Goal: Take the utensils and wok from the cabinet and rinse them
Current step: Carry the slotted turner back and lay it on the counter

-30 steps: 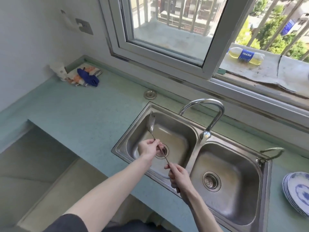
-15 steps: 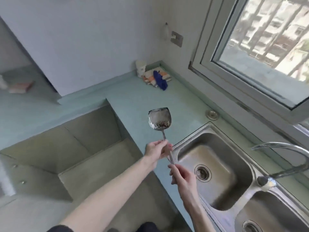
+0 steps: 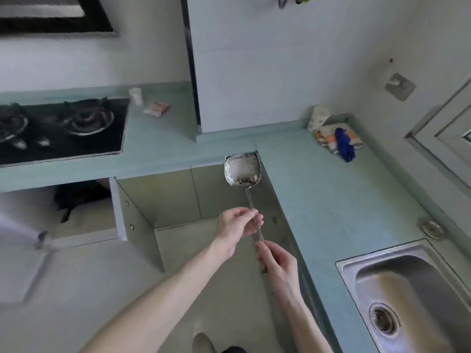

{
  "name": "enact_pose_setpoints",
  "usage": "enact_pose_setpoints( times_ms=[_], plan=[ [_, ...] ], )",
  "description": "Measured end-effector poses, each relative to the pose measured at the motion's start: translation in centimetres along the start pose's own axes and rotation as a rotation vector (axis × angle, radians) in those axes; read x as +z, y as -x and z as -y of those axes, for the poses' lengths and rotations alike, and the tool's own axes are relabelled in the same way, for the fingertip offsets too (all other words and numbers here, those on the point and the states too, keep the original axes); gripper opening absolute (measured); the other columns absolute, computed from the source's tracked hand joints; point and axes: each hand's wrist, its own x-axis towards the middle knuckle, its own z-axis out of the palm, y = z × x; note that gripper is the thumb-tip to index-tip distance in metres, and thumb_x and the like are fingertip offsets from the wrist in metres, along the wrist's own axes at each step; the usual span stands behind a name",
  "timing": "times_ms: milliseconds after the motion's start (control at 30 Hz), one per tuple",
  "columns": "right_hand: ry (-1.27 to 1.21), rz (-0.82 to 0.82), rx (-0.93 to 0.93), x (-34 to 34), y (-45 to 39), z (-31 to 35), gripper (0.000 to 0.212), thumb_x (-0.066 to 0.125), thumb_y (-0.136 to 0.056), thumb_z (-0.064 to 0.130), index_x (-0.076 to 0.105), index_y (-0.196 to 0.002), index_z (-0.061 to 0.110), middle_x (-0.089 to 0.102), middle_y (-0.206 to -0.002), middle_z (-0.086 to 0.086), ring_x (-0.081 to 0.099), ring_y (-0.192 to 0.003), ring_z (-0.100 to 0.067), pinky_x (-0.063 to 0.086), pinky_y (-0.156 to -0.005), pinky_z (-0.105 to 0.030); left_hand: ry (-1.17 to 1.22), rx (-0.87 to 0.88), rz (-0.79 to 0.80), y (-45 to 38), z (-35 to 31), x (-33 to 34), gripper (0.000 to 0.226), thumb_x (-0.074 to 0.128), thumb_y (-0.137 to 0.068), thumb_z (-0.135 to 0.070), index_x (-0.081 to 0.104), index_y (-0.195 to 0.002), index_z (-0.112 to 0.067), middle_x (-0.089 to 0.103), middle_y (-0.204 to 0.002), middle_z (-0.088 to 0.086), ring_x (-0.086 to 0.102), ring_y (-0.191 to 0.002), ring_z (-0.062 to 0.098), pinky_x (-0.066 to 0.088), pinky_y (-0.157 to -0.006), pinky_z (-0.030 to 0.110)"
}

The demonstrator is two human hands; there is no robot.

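Both hands hold a metal spatula (image 3: 243,171) upright in the air over the open corner recess below the table (image 3: 318,189), its blade raised and the sink (image 3: 407,284) well apart to the right. The left hand (image 3: 237,229) pinches the thin shaft between thumb and curled fingertips, and the right hand (image 3: 279,263) is wrapped around the handle's lower end just beneath it. Dark specks sit in the lower part of the blade; whether they are residue or reflection is hard to tell. Judging by this, the step in hand is dealing with one utensil, with the wok yet to be fetched; the next move probably calls for setting the spatula down somewhere safe, or back under water if the specks are dirt, and freeing a hand. A dark shape (image 3: 76,197) in the open cabinet under the stove (image 3: 58,128) may be the wok, but it is blurred. The tap is out of view, and the sink is cut off at the frame's edge.
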Motion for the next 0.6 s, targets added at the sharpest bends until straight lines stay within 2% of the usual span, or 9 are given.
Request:
enact_pose_setpoints(
  times_ms=[67, 167, 300, 467, 600],
  plan=[
    [-0.013, 0.042, 0.007, 3.0, -0.5, 0.6, 0.025, 0.065, -0.103, 0.019, 0.074, -0.079, 0.013, 0.055, -0.067, 0.003, 0.048, -0.062, -0.012, 0.044, -0.06, -0.02, 0.044, 0.038, -0.071, -0.4, -1.2, -3.0, 0.014, 0.068, -0.097, -0.01, 0.072, -0.102, 0.003, 0.077, -0.096, 0.022, 0.073, -0.08, 0.027, 0.063, -0.081, 0.039],
    [-0.014, 0.122, 0.049, 6.9, -1.1, 1.0, 0.02, 0.064, -0.103, 0.02, 0.08, -0.091, 0.019, 0.059, -0.072, 0.004, 0.051, -0.065, -0.015, 0.047, -0.064, -0.024, 0.095, 0.062, -0.17, -0.8, -3.2, -7.3, 0.019, 0.069, -0.097, -0.009, 0.069, -0.108, 0.007, 0.077, -0.093, 0.02, 0.073, -0.078, 0.028, 0.063, -0.076, 0.035],
    [0.072, 0.233, 0.114, 10.9, -2.5, 1.9, 0.02, 0.064, -0.102, 0.023, 0.08, -0.091, 0.022, 0.063, -0.075, 0.005, 0.054, -0.064, -0.014, 0.047, -0.067, -0.037, 0.137, 0.078, -0.246, -0.5, -5.0, -12.0, 0.02, 0.07, -0.096, -0.008, 0.067, -0.109, 0.008, 0.077, -0.092, 0.02, 0.071, -0.076, 0.027, 0.063, -0.074, 0.034],
    [0.16, 0.397, 0.127, 14.8, -4.9, 3.0, 0.023, 0.067, -0.099, 0.027, 0.077, -0.091, 0.008, 0.063, -0.073, 0.001, 0.052, -0.062, -0.016, 0.045, -0.069, -0.033, 0.159, 0.127, -0.355, -0.1, -7.1, -16.7, 0.021, 0.069, -0.096, -0.008, 0.068, -0.11, 0.008, 0.077, -0.094, 0.02, 0.069, -0.07, 0.024, 0.063, -0.07, 0.032],
    [0.171, 0.53, 0.145, 18.8, -7.0, 3.4, 0.017, 0.068, -0.1, 0.024, 0.081, -0.093, 0.015, 0.064, -0.074, 0.002, 0.053, -0.06, -0.016, 0.046, -0.064, -0.025, 0.178, 0.171, -0.481, 0.6, -9.5, -20.4, 0.022, 0.069, -0.096, -0.006, 0.067, -0.111, 0.009, 0.077, -0.091, 0.02, 0.07, -0.067, 0.023, 0.063, -0.067, 0.032]
  ],
)
